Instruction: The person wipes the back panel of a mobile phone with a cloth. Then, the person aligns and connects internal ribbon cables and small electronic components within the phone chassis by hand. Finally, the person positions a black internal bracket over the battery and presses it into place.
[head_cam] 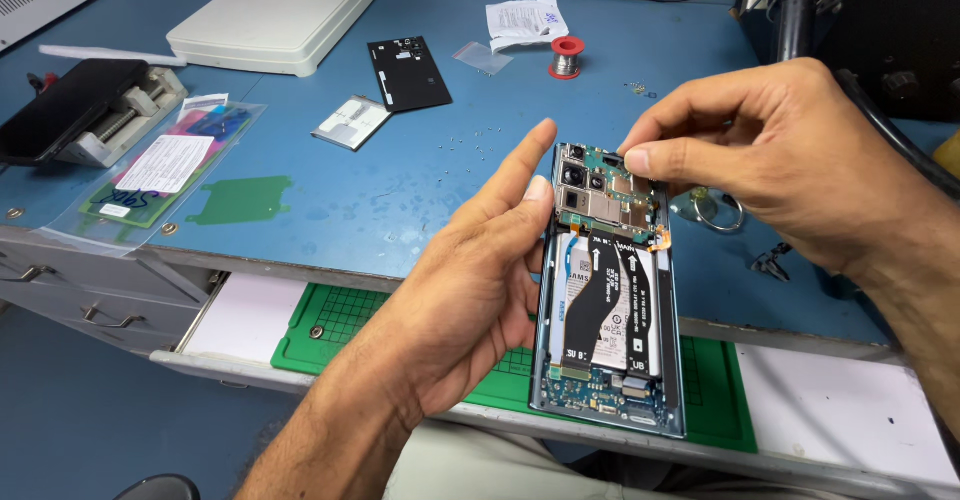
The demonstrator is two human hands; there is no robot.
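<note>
The left hand [470,290] grips the opened phone [610,290] by its left edge, fingers wrapped on the frame, back cover off, held above the green mat [330,325] in the open drawer. The right hand [780,160] pinches thumb and forefinger together on the circuit board [610,195] at the phone's far end. A solder spool [566,57] and black back cover [408,73] lie far on the blue table [400,190]

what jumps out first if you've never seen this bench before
An opened phone with its circuit boards and ribbon cables bared, held upright mid-frame by the left hand. The right hand pinches at its top edge. Its black back cover lies behind on the blue bench.
</note>
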